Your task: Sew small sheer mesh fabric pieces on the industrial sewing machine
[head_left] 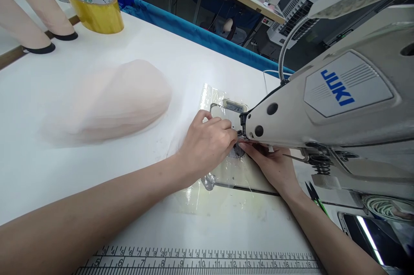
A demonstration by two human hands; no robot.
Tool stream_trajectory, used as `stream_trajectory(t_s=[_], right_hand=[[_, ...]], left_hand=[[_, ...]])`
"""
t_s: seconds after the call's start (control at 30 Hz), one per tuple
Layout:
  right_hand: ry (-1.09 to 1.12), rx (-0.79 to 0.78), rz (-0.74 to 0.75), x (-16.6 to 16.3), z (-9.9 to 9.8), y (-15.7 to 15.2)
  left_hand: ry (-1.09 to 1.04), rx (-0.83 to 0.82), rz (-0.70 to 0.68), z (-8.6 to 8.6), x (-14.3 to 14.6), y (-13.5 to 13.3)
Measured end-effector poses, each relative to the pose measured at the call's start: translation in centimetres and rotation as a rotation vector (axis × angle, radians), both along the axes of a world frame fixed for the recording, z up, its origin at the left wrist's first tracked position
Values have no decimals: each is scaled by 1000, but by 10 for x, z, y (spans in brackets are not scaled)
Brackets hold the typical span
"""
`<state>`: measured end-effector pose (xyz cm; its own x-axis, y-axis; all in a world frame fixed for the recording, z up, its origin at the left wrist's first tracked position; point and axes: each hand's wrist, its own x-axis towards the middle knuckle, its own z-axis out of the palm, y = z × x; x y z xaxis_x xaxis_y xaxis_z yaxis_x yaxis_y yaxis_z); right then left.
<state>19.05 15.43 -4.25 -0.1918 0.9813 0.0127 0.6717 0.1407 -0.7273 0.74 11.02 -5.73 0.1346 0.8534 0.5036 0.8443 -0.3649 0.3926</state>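
Observation:
My left hand [208, 143] is at the needle area of a white sewing machine [339, 85], its fingers curled and closed with the tips together. Whatever they pinch is hidden behind the knuckles. From the other side, my right hand [278, 167] reaches in under the machine head, thumb and finger pressed close beside the presser foot [241, 135]. Anything in them is too small or covered to make out. Beneath both hands lies the metal needle plate [236, 152], with clear tape [194, 197] stuck around the machine bed.
A blurred pale pink fabric piece [126, 98] is on the white table's left. Behind it stand a yellow tape roll [100, 7] and two pink tubes with black ends [48, 3]. A printed ruler [200, 262] runs along the front edge; green-handled snips [315, 197] lie right.

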Motion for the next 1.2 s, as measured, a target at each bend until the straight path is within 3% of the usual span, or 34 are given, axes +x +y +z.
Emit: stream_trajectory(t_s=[1.2], right_hand=[[75, 20, -18, -8, 0, -3]], left_hand=[[-21, -4, -4, 1, 0, 0]])
